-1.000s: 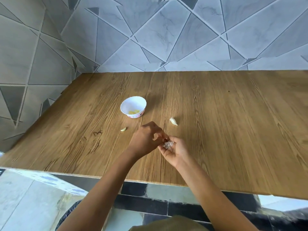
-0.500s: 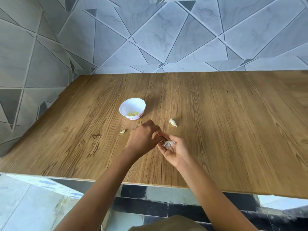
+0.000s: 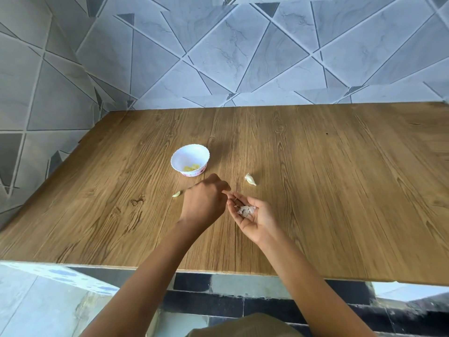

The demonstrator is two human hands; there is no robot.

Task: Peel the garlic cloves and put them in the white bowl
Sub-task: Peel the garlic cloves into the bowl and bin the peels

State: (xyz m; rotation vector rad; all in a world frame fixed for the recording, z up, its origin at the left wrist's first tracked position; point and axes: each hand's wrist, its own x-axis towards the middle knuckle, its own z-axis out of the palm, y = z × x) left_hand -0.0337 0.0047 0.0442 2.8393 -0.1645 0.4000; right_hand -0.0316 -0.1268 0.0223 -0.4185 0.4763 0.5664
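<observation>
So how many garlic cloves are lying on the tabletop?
2: one garlic clove right of the white bowl, another left of the left hand. That hand's curled fingers may hide one more.

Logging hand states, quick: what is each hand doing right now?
Left hand: fingers curled, contents hidden; cannot tell.
Right hand: open, palm up, garlic skins on it.

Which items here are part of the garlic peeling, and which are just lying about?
Job: white bowl, peeled garlic in it, larger clove, smaller clove, skins on the right hand, left hand.
Not part: wooden table, tiled wall.
</observation>
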